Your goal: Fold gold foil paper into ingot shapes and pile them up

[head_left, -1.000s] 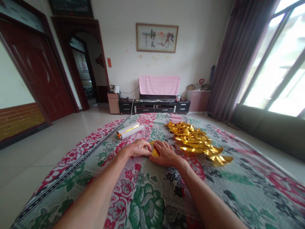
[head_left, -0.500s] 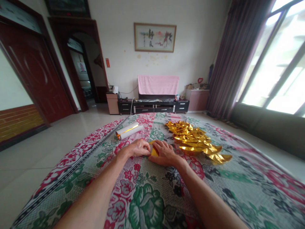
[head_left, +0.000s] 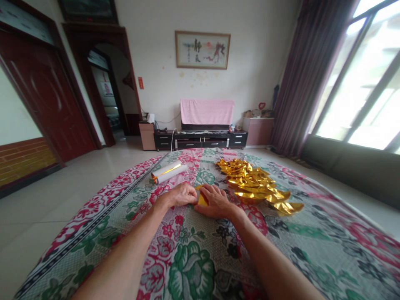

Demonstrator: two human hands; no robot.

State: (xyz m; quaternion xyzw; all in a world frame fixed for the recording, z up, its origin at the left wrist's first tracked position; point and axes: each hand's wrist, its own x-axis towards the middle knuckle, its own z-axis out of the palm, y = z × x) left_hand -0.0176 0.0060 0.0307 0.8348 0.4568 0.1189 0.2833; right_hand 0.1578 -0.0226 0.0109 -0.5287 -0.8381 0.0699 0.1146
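Observation:
A small piece of gold foil paper, partly folded and with a pale side showing, lies on the cloth between my two hands. My left hand is closed in a pinch at its left edge. Over its right part rests my right hand, thumb and fingers on either side of the paper, holding it against the table. The fingers cover much of the paper. Just to the right is a heap of folded gold foil ingots with pointed ends. Beyond my left hand lie rolled sheets of gold foil paper, white side outward.
A flowered tablecloth covers the round table. Past the far edge stands a low black TV cabinet with a pink cloth above it. A purple curtain hangs beside the window, and a red door is at left.
Both hands stay at the gold paper with almost no movement. The view has shifted very slightly.

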